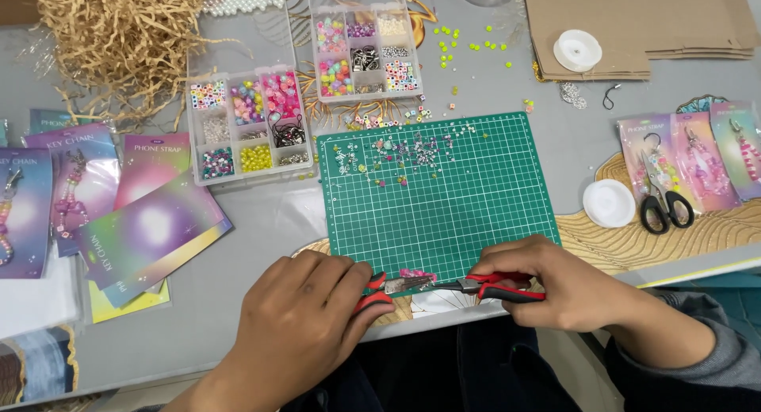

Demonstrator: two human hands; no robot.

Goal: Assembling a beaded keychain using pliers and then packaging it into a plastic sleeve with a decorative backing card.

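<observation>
My left hand grips red-handled pliers at the near edge of the green cutting mat. My right hand grips a second pair of red-and-black pliers. The two sets of jaws meet at a small pink piece held between them, just over the mat's front edge. Loose small beads lie scattered along the mat's far side.
Two clear bead organisers stand behind the mat. Colourful backing cards lie at the left, packaged straps with black scissors at the right. Also around: white lid, cord spool, cardboard, paper shred.
</observation>
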